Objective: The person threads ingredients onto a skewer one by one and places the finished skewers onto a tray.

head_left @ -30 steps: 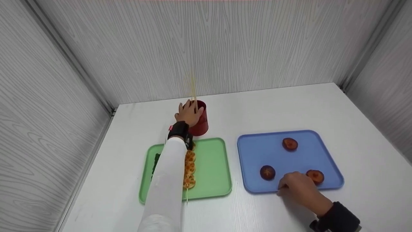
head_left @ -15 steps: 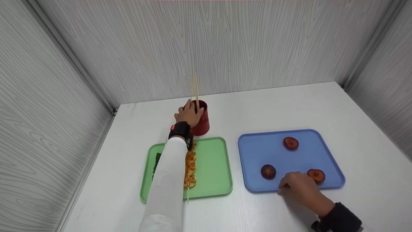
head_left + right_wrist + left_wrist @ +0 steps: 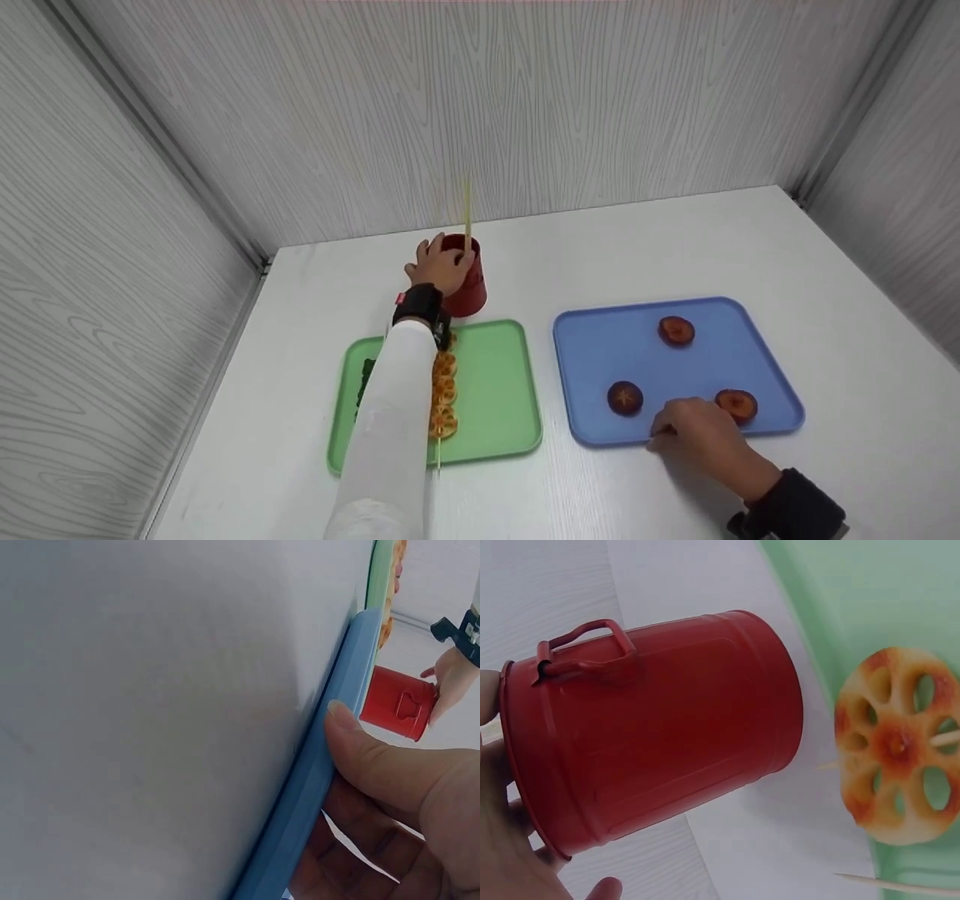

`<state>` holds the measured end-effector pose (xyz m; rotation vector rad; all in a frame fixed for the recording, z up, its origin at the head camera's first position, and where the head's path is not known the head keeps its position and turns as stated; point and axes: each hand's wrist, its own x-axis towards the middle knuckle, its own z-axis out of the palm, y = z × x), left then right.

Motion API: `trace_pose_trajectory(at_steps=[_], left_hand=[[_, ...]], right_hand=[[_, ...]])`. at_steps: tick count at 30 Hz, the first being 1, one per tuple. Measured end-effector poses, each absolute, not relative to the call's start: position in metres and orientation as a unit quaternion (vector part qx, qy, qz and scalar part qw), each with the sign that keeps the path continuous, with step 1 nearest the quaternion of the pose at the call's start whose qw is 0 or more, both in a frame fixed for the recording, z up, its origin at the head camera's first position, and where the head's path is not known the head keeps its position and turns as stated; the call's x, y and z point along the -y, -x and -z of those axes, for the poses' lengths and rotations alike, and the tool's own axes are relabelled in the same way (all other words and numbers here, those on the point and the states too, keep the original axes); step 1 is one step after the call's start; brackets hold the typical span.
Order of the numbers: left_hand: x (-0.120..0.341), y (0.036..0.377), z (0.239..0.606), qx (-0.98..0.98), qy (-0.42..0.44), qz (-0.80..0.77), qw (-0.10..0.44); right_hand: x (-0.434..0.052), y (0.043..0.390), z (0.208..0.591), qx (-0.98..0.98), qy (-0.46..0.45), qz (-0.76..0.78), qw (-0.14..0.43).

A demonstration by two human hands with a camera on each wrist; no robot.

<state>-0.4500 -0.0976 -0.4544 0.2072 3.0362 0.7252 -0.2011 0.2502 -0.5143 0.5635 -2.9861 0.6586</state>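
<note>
One thin bamboo skewer (image 3: pixel 467 214) is pinched upright by the left hand (image 3: pixel 439 268) over a glossy red metal bucket (image 3: pixel 465 276). A smooth blue tray (image 3: pixel 600 337) rim is gripped by the right hand (image 3: pixel 697 435) on the white wood-grain table (image 3: pixel 637 240), enclosed by grey wood-grain walls.

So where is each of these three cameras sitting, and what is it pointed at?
Head: high up, looking down at the green tray, blue tray, both hands and sleeves.
Left wrist: beside the red bucket; fingers and a lotus slice show.
Right wrist: low at the blue tray's rim, thumb on it.
All three views show the bucket.
</note>
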Motion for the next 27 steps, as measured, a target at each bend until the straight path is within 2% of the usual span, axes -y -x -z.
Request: trace_pose_trajectory(at_steps=[7,15,23,27], left_hand=[[0.091,0.449,0.449,-0.958,-0.098,-0.263,-0.052],[0.086,0.45,0.451,-0.95,-0.113,-0.281,-0.079],[0.084,0.446,0.451,-0.939,-0.116,-0.312,-0.091],[0.085,0.441,0.45,-0.94,-0.105,-0.303,-0.114]], right_hand=[[-0.249,0.2,0.514,0.957,-0.191,-0.218,0.025],[-0.249,0.199,0.513,0.958,-0.175,-0.229,0.0],[-0.249,0.198,0.513,0.955,-0.179,-0.236,0.002],[-0.248,0.199,0.515,0.954,-0.187,-0.234,0.005]])
